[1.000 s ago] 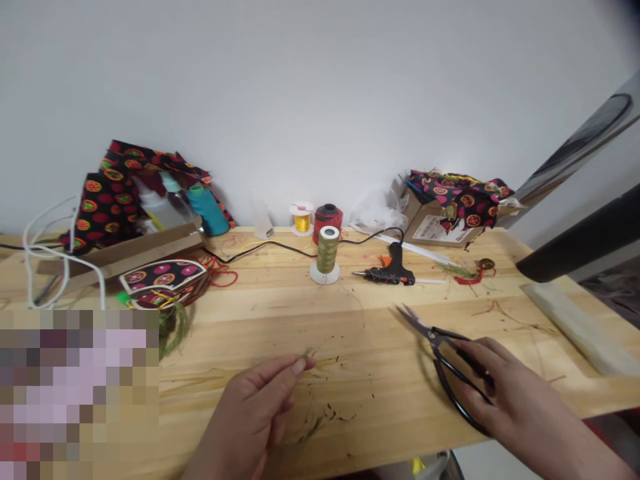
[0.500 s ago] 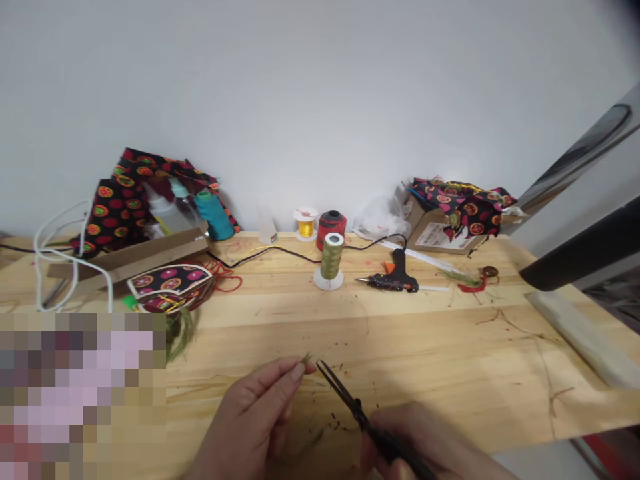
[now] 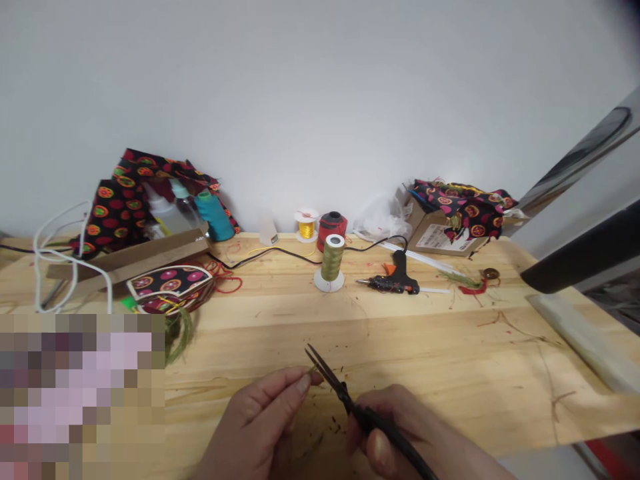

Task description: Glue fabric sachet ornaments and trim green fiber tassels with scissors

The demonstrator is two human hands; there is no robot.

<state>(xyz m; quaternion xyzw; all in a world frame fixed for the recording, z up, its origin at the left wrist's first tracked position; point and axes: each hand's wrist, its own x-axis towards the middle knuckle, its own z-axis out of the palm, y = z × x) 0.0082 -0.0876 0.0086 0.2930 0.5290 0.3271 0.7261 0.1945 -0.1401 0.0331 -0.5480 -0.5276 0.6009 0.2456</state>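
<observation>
Low in the middle of the view, my left hand [image 3: 265, 417] pinches a small bunch of olive-green thread [image 3: 314, 369] between thumb and forefinger, with short ends sticking out past the fingertips. My right hand [image 3: 400, 423] is closed round the handles of dark scissors [image 3: 345, 396]. The blades point up and left, a little apart, and lie at the thread ends just beyond my left fingertips. Dark snippets [image 3: 335, 423] are scattered on the wooden table [image 3: 425, 353] under the scissors. Whether the blades touch the thread is too small to tell.
Behind my hands stand a green thread spool [image 3: 332, 261], a red one [image 3: 332, 227] and a yellow one [image 3: 306, 225]. A black glue gun [image 3: 393, 280] lies right of them. Patterned fabric pieces [image 3: 170, 283] lie at left; a cardboard box [image 3: 437, 230] stands at back right.
The scissors have moved left and up, so that their blades now reach across the thread ends. My right hand moved with them; my left hand shifted slightly right and down.
</observation>
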